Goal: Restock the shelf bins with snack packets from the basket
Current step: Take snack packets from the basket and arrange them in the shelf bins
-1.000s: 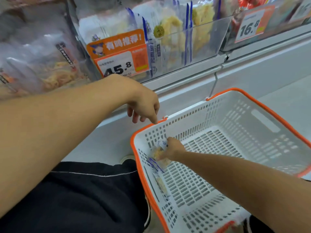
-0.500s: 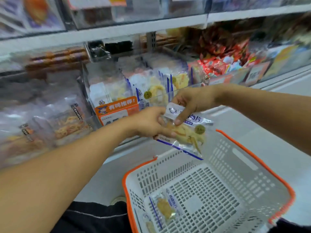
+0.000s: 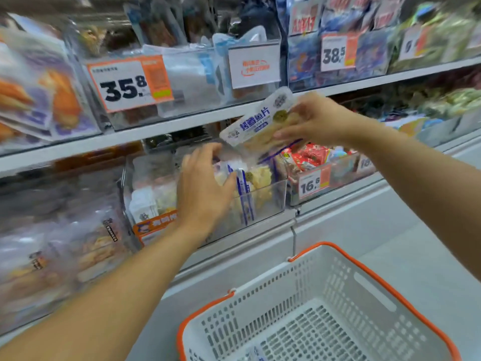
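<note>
My right hand holds a clear snack packet with blue lettering, tilted, just above a clear shelf bin. The bin stands on the lower shelf and holds several upright packets of the same kind. My left hand reaches into the bin with fingers spread, pressing against the packets there. The white basket with an orange rim sits below at the bottom right; a bit of a packet shows at its bottom near the frame's lower edge.
An upper shelf edge runs just above the bin. Neighbouring bins hold red packets on the right and blurred packets on the left. Price tags 35.8, 38.5 and 16.8 hang on bin fronts.
My right hand has lifted the packet from above the basket up to the bin. My left hand let go of the packet and moved into the bin. The view tilted up.
</note>
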Demonstrator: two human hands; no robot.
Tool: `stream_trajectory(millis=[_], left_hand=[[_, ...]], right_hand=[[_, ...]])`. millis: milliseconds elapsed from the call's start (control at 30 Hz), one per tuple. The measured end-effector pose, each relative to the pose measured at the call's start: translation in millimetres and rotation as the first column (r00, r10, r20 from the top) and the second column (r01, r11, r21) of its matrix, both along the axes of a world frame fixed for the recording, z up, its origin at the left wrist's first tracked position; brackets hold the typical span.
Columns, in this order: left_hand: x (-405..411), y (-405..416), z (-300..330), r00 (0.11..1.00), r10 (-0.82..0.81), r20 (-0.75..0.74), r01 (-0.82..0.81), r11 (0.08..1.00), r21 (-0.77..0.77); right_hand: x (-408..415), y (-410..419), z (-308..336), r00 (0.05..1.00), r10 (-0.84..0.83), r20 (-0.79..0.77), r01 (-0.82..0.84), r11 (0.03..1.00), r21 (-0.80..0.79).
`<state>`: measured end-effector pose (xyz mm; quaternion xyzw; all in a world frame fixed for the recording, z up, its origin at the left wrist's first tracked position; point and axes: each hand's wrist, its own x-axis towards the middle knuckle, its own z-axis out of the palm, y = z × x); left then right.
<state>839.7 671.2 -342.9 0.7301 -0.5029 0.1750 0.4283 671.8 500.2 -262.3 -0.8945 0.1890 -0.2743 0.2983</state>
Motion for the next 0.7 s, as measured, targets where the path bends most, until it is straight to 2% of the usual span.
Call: stream_trajectory(millis=[67,133,200,367,467,567,700], left_hand=[[9.0,-1.7,-0.8,0.974,0.044,0.224,-0.085,0.98,0.178],[13.9,-5.6,-8.4,0.945,-0.01,0.327,-0.13,0.906,0.403],[16.2,-10.2,-16.2,0.911,-0.081,0.404,-0.164,0.828,0.536],[14.8,-22.2,-14.5,0.884,-0.208,0.418,-0.12,0.764,0.634],[10.4,-29.4,-14.4,0.881,-0.202,0.428,-0.179,0.694,0.697],[6.9,-34.3,-19.0,0.866,-0.156,0.475,-0.258,0.674,0.692],[0.9,-38.8,-24.2,0.828,-0.112,0.549,-0.343,0.673,0.655]], right_hand=[[-1.6,-7.1,11.0,0.993,-0.119,-0.015,0.112,0.967,-0.228],[5.7,-8.1,8.5,0.983,-0.16,-0.089,0.113,0.914,-0.391],[19.4,-8.2,-4.1,0.965,-0.18,-0.188,0.088,0.905,-0.416],[56.3,-21.3,-37.6,0.872,-0.21,-0.443,0.006,0.908,-0.419],[69.1,-17.4,-50.0,0.8,-0.252,-0.544,-0.068,0.863,-0.5],[77.5,-11.1,-60.7,0.776,-0.372,-0.509,-0.11,0.716,-0.69],[84.3,-9.7,-68.1,0.806,-0.425,-0.413,-0.107,0.581,-0.807]])
